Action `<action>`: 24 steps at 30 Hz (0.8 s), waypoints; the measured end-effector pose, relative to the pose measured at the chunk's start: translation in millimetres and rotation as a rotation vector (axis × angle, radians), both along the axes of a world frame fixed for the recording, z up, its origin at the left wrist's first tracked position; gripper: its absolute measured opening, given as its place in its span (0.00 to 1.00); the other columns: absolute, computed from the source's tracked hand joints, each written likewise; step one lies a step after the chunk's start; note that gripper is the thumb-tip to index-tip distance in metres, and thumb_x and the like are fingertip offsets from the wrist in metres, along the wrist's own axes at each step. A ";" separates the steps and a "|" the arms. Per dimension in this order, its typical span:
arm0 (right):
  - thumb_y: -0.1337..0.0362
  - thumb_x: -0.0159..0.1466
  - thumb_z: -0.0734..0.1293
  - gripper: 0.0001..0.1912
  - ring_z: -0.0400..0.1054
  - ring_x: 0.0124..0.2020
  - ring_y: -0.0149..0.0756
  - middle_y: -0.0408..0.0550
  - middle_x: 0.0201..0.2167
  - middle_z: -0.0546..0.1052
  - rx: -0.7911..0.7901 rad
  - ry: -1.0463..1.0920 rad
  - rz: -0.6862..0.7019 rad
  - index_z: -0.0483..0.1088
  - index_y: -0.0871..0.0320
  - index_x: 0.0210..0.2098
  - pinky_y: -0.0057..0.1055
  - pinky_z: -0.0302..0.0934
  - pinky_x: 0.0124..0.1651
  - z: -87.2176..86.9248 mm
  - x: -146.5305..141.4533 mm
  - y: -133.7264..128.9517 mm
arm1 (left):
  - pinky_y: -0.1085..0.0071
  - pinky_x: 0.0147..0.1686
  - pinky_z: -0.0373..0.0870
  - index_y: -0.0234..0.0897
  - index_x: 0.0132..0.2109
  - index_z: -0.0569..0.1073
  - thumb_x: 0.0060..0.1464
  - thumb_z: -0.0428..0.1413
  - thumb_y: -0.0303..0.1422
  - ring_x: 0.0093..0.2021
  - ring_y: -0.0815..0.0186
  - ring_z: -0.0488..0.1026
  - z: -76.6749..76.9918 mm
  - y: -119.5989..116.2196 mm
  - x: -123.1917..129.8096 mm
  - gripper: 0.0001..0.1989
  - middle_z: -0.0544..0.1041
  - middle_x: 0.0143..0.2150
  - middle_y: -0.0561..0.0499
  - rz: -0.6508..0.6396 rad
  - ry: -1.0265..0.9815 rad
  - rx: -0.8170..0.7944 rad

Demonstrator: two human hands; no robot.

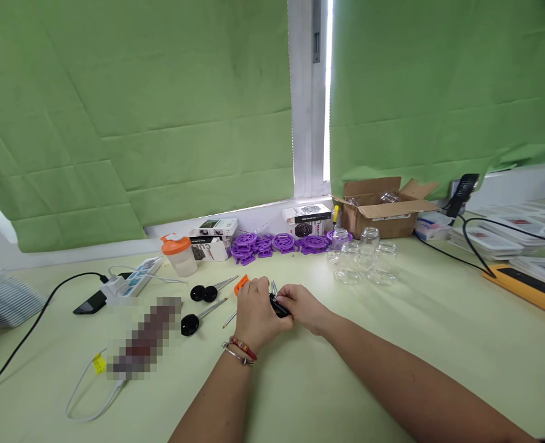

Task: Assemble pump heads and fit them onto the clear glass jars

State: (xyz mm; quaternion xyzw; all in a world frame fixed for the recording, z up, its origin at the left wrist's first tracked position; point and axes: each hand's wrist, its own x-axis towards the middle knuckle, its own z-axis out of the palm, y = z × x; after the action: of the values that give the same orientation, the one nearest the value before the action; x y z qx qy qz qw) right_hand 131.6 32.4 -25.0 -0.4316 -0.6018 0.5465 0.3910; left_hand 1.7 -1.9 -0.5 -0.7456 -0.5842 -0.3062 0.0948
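Note:
Near the middle of the table, my left hand is closed round a black object, its fingers hiding much of it. My right hand pinches the same object from the right with thumb and fingers. Short silvery metal pieces stick up just behind it. An orange item shows beside my left fingers, partly covered. To the left lie metal rods with round black heads, and a thin rod lies close to my left wrist.
Purple plastic parts, small boxes and an orange-lidded cup line the back. Glass jars stand before an open carton. A power strip and cables are left; a yellow-orange bar and plastic containers are right.

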 end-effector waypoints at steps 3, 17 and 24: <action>0.64 0.53 0.66 0.06 0.57 0.24 0.27 0.39 0.20 0.66 -0.131 0.124 -0.025 0.65 0.61 0.24 0.26 0.53 0.29 3.7 -3.2 -4.7 | 0.59 0.41 0.62 0.40 0.37 0.59 0.30 0.60 0.39 0.39 0.56 0.66 -2.3 1.1 0.0 0.25 0.67 0.35 0.49 0.002 0.041 0.008; 0.63 0.41 0.75 0.13 0.67 0.25 0.32 0.48 0.22 0.76 -0.315 0.369 -0.110 0.73 0.65 0.24 0.30 0.61 0.31 -0.1 -7.0 -3.8 | 0.58 0.43 0.60 0.40 0.38 0.60 0.31 0.59 0.39 0.40 0.55 0.65 -4.0 3.2 1.8 0.24 0.67 0.36 0.48 0.023 0.065 0.014; 0.64 0.45 0.72 0.09 0.64 0.22 0.28 0.42 0.18 0.72 -0.252 0.283 -0.153 0.71 0.63 0.21 0.27 0.58 0.27 10.2 -8.8 -10.8 | 0.54 0.46 0.60 0.39 0.39 0.60 0.30 0.59 0.38 0.42 0.54 0.65 -4.7 2.2 2.5 0.25 0.67 0.37 0.47 0.003 0.067 0.026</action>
State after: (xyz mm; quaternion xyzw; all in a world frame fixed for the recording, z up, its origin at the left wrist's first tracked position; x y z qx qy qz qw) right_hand 122.8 21.6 -14.9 -0.4405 -0.4332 0.6412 0.4551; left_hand 4.2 0.3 -5.2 -0.7533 -0.5778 -0.2884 0.1243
